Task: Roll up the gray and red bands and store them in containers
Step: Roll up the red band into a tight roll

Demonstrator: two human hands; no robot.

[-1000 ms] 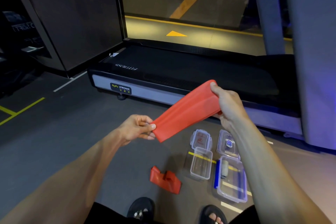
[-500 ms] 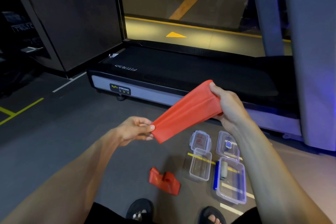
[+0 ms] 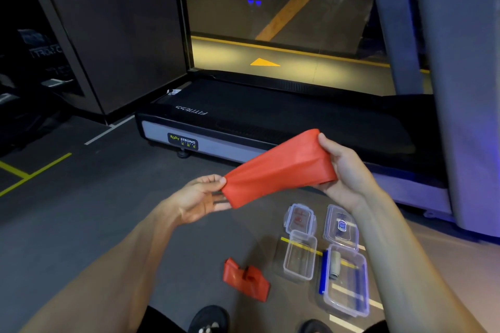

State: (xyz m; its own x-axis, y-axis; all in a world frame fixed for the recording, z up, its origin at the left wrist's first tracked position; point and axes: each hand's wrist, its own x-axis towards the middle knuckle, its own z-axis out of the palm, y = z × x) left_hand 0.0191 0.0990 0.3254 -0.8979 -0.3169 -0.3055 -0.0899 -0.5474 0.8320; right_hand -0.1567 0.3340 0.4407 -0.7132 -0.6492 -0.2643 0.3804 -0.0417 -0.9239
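A red band (image 3: 278, 167) is held in the air between both hands, above the floor and in front of the treadmill (image 3: 270, 121). The left hand (image 3: 200, 197) pinches its near end between thumb and fingers; the right hand (image 3: 343, 170) grips the far end, thumb on top and fingers curled beneath. The band is spread flat and slightly twisted, with no roll started in it.

On the floor (image 3: 108, 211) below, the larger box (image 3: 347, 281) stands open and holds a gray roll (image 3: 335, 265) against its near-left wall; I judge this to be the gray band, already rolled and stored. Its lid (image 3: 341, 226) lies just beyond it. The smaller box (image 3: 299, 255) stands open with nothing visible inside, its lid (image 3: 299, 217) lying just beyond. A second red piece (image 3: 244, 278) lies crumpled on the floor, left of the smaller box and apart from it.

Assessment: the gray half looks complete apart from closing the box. Outstanding: rolling the held red band, placing it in a box, dealing with the crumpled red piece, and fitting both lids.
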